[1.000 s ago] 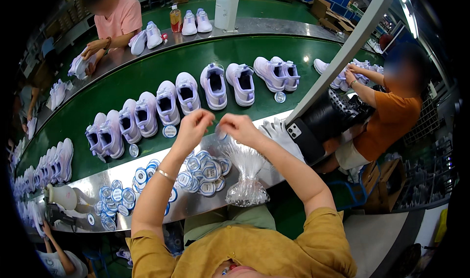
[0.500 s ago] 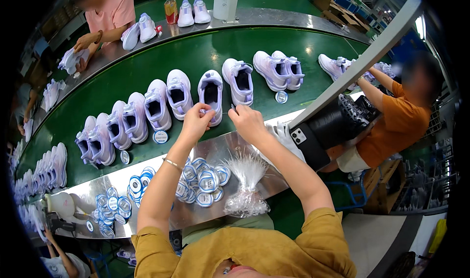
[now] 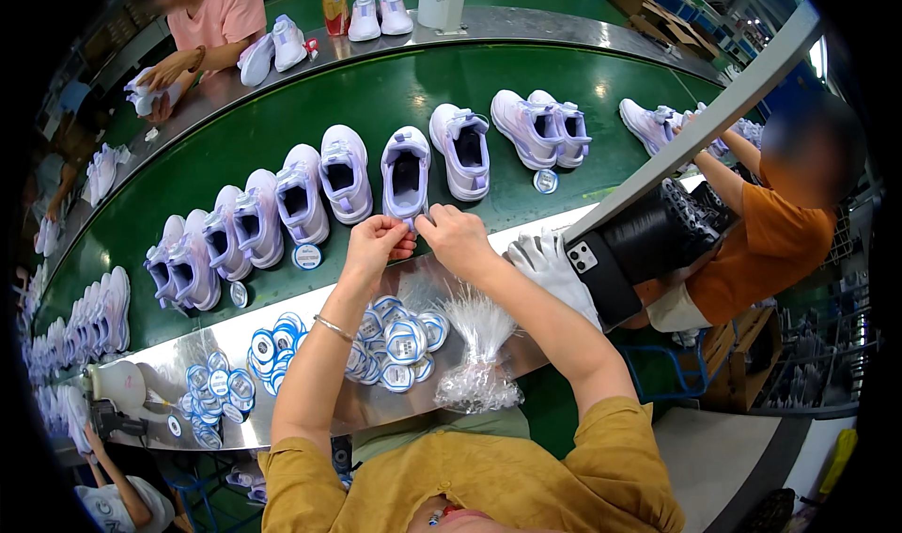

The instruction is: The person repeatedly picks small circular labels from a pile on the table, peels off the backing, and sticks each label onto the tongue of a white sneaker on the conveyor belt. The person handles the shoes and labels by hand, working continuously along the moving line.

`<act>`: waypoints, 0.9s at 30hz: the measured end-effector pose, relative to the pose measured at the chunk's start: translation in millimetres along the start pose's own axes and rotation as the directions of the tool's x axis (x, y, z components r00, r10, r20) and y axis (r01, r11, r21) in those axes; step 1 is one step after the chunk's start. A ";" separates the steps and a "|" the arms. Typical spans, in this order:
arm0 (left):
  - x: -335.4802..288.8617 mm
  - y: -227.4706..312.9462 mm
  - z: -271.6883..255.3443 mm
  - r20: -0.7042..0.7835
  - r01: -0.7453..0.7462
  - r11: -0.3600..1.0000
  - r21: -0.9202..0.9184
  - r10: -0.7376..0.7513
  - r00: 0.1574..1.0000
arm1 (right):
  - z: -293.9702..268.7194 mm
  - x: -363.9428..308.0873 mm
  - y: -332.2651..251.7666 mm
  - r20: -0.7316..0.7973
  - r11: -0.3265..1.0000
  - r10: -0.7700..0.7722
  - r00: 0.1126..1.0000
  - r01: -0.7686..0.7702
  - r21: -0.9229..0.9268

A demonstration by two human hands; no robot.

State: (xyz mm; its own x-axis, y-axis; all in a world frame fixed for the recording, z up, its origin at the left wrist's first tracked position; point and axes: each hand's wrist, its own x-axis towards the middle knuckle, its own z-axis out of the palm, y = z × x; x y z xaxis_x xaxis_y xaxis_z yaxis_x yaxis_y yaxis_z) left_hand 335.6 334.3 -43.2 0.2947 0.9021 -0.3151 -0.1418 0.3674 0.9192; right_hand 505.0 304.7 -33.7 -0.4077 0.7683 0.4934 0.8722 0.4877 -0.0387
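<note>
A pale lilac-white sneaker (image 3: 406, 148) stands on the green belt with its heel toward me. My left hand (image 3: 378, 247) is closed in a pinch at that heel, beside the lilac pull tab. From the other side my right hand (image 3: 458, 240) meets it, fingers pressed together at the same tab. Whatever small thing lies between my fingertips is too hidden to make out. More sneakers stand on either side, one close on the right (image 3: 461, 153) and one on the left (image 3: 346, 174). Below my hands lies a bundle of clear plastic loop fasteners (image 3: 479, 345).
Round blue-and-white tags (image 3: 406, 341) lie in piles on the metal ledge (image 3: 329, 420). White gloves (image 3: 554, 270) and a black phone (image 3: 584, 257) are by my right arm. A slanted grey post (image 3: 695, 134) rises at right. Co-workers sit across the belt (image 3: 216, 12) and at right (image 3: 785, 223).
Both my hands have come in to the sneaker's heel; the right one moved left and closer to the left one. The view has shifted slightly.
</note>
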 end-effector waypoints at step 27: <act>-3.4 18.5 27.8 0.071 -0.347 0.916 0.201 0.339 0.938 | -10.9 35.4 11.4 0.040 0.641 0.314 0.949 -0.243 0.728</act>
State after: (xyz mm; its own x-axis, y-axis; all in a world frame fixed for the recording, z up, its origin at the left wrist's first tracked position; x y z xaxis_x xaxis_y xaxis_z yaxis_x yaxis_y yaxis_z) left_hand 358.2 331.7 -18.5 0.2955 0.9548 0.0329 -0.0421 -0.0214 0.9989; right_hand 503.4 333.0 -7.2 -0.1241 0.8986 0.4209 0.4618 0.4278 -0.7770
